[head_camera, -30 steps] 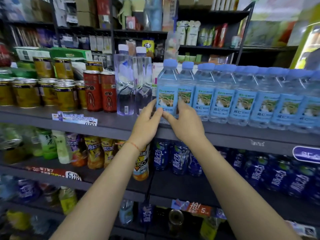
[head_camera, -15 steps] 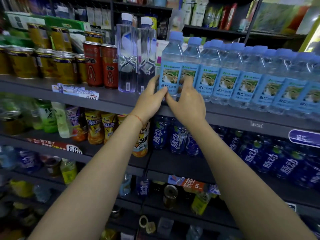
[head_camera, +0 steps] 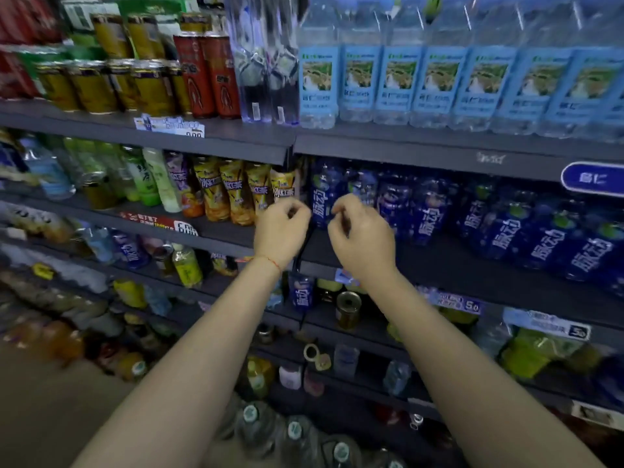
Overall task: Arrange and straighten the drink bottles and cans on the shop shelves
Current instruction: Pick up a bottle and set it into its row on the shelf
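Head view, blurred at edges. Left hand and right hand side by side before middle shelf, fingers loosely curled, holding nothing, touching nothing as far as visible. Dark blue bottles just behind right hand, leaning at mixed angles; yellow tea bottles just behind left hand, packed tight and tilted. Pale blue water bottles on upper shelf upright in an even row.

Risks, judged: nudging one leaning blue bottle could topple its neighbours. Tea bottles near shelf lip could slide off. Poor light hides back rows.
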Demonstrator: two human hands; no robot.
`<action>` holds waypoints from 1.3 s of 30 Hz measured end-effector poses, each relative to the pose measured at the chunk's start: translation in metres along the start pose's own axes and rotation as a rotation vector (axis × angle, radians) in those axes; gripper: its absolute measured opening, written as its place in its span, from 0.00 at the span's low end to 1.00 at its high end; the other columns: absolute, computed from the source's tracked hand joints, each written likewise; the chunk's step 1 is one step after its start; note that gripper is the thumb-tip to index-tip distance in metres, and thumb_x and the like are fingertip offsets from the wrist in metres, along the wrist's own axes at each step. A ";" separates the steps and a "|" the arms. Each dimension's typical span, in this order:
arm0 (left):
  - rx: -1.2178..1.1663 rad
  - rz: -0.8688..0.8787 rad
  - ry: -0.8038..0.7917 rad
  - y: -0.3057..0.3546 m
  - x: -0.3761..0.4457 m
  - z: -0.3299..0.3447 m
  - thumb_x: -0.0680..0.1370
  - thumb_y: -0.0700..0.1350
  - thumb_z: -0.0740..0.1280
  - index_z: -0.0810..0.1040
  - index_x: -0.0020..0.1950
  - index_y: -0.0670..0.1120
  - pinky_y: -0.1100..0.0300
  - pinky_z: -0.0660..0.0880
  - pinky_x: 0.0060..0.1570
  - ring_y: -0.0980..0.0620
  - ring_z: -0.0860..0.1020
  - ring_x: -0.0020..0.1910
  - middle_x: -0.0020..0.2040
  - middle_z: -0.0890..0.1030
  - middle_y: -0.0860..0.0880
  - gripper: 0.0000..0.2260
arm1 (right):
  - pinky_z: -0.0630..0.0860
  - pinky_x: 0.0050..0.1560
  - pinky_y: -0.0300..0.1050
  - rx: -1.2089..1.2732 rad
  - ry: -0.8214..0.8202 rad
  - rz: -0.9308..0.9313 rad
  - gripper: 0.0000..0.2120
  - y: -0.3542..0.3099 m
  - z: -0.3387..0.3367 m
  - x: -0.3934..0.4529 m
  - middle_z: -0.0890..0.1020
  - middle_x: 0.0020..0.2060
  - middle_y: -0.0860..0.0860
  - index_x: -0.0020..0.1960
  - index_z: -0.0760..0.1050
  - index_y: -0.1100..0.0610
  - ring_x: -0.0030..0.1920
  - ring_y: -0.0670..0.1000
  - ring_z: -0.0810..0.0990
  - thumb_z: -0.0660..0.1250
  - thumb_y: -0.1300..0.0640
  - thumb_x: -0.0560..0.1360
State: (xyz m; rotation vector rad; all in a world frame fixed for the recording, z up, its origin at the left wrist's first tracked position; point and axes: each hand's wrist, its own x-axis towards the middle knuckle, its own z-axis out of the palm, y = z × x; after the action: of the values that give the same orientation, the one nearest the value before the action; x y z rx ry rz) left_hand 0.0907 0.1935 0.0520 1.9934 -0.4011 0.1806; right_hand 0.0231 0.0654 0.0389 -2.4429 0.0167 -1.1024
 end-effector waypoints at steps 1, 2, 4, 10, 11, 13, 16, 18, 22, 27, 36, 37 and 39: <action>0.047 -0.028 -0.065 -0.011 -0.008 0.007 0.78 0.45 0.63 0.78 0.37 0.52 0.58 0.69 0.37 0.48 0.78 0.41 0.35 0.79 0.54 0.10 | 0.67 0.28 0.47 0.013 -0.064 0.028 0.04 0.006 0.004 -0.014 0.74 0.32 0.50 0.50 0.74 0.58 0.33 0.54 0.73 0.63 0.59 0.77; 0.081 -0.061 -0.116 -0.022 -0.017 0.013 0.78 0.45 0.64 0.79 0.38 0.51 0.58 0.70 0.38 0.48 0.79 0.40 0.35 0.79 0.52 0.10 | 0.68 0.28 0.48 0.028 -0.135 0.069 0.04 0.011 0.009 -0.027 0.73 0.31 0.49 0.50 0.73 0.57 0.32 0.53 0.73 0.63 0.59 0.77; 0.093 -0.145 -0.189 -0.046 -0.032 0.023 0.78 0.46 0.64 0.80 0.40 0.49 0.53 0.77 0.40 0.47 0.80 0.39 0.36 0.82 0.50 0.09 | 0.71 0.31 0.50 0.056 -0.266 0.175 0.03 0.023 0.018 -0.051 0.74 0.31 0.49 0.50 0.73 0.55 0.33 0.55 0.75 0.63 0.58 0.77; 0.075 -0.386 -0.386 -0.115 -0.051 0.046 0.80 0.42 0.64 0.81 0.45 0.41 0.62 0.77 0.31 0.50 0.77 0.28 0.37 0.82 0.42 0.08 | 0.77 0.48 0.49 0.126 -0.749 0.452 0.06 0.062 0.072 -0.107 0.82 0.42 0.53 0.47 0.79 0.56 0.47 0.57 0.81 0.64 0.58 0.74; 0.067 -0.428 -0.410 -0.127 -0.051 0.050 0.80 0.41 0.63 0.81 0.46 0.42 0.66 0.74 0.26 0.51 0.76 0.27 0.36 0.81 0.43 0.08 | 0.77 0.49 0.49 0.141 -0.826 0.495 0.05 0.068 0.083 -0.114 0.82 0.43 0.54 0.47 0.80 0.57 0.48 0.56 0.81 0.65 0.59 0.74; 0.052 -0.479 -0.437 -0.152 -0.046 0.057 0.80 0.40 0.62 0.79 0.45 0.43 0.69 0.68 0.22 0.52 0.75 0.28 0.36 0.80 0.45 0.07 | 0.77 0.51 0.48 0.127 -0.895 0.552 0.07 0.079 0.105 -0.120 0.83 0.49 0.55 0.52 0.79 0.57 0.53 0.57 0.80 0.66 0.59 0.75; 0.013 -0.537 -0.460 -0.189 -0.033 0.062 0.80 0.40 0.62 0.80 0.48 0.41 0.69 0.70 0.24 0.51 0.76 0.30 0.37 0.80 0.44 0.08 | 0.72 0.55 0.46 0.103 -0.855 0.682 0.19 0.084 0.137 -0.113 0.79 0.60 0.56 0.67 0.72 0.57 0.60 0.58 0.78 0.67 0.57 0.77; 0.009 -0.534 -0.465 -0.213 -0.023 0.064 0.79 0.41 0.63 0.81 0.47 0.42 0.64 0.74 0.30 0.48 0.78 0.34 0.36 0.80 0.45 0.08 | 0.70 0.54 0.44 0.119 -0.756 0.748 0.24 0.083 0.162 -0.102 0.78 0.63 0.57 0.70 0.68 0.57 0.63 0.59 0.76 0.68 0.57 0.76; 0.016 -0.536 -0.492 -0.250 -0.006 0.065 0.78 0.44 0.63 0.81 0.45 0.45 0.52 0.76 0.45 0.43 0.80 0.43 0.42 0.82 0.44 0.07 | 0.70 0.52 0.43 0.014 -0.708 0.847 0.19 0.078 0.211 -0.079 0.81 0.59 0.57 0.61 0.77 0.57 0.62 0.58 0.78 0.68 0.46 0.76; 0.003 -0.506 -0.582 -0.270 0.015 0.063 0.80 0.45 0.61 0.79 0.54 0.49 0.58 0.68 0.42 0.48 0.77 0.47 0.45 0.79 0.49 0.08 | 0.72 0.48 0.28 -0.020 -0.793 1.067 0.26 0.071 0.246 -0.058 0.77 0.66 0.56 0.66 0.75 0.57 0.67 0.56 0.74 0.60 0.38 0.79; -0.123 -0.380 -0.564 -0.268 0.005 0.073 0.68 0.41 0.72 0.77 0.52 0.50 0.56 0.77 0.48 0.50 0.82 0.51 0.49 0.83 0.50 0.14 | 0.71 0.39 0.41 -0.144 -0.687 0.962 0.22 0.070 0.223 -0.075 0.83 0.39 0.51 0.35 0.74 0.51 0.49 0.53 0.82 0.67 0.32 0.70; -0.122 -0.387 -0.549 -0.264 -0.004 0.075 0.66 0.43 0.73 0.77 0.54 0.51 0.54 0.79 0.50 0.51 0.81 0.52 0.50 0.83 0.50 0.17 | 0.74 0.40 0.42 -0.105 -0.631 0.930 0.21 0.068 0.216 -0.082 0.84 0.40 0.51 0.36 0.76 0.51 0.47 0.53 0.83 0.70 0.33 0.66; -0.108 -0.440 -0.526 -0.253 -0.025 0.079 0.64 0.44 0.75 0.74 0.56 0.48 0.56 0.79 0.49 0.52 0.81 0.49 0.50 0.83 0.48 0.22 | 0.79 0.40 0.45 -0.015 -0.601 0.899 0.25 0.064 0.198 -0.098 0.85 0.39 0.49 0.40 0.79 0.52 0.43 0.50 0.84 0.70 0.31 0.58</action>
State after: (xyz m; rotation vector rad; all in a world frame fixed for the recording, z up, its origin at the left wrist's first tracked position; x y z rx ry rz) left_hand 0.1544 0.2284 -0.2043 1.9526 -0.2818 -0.6390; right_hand 0.1090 0.1069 -0.1708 -2.2513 0.8296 0.0212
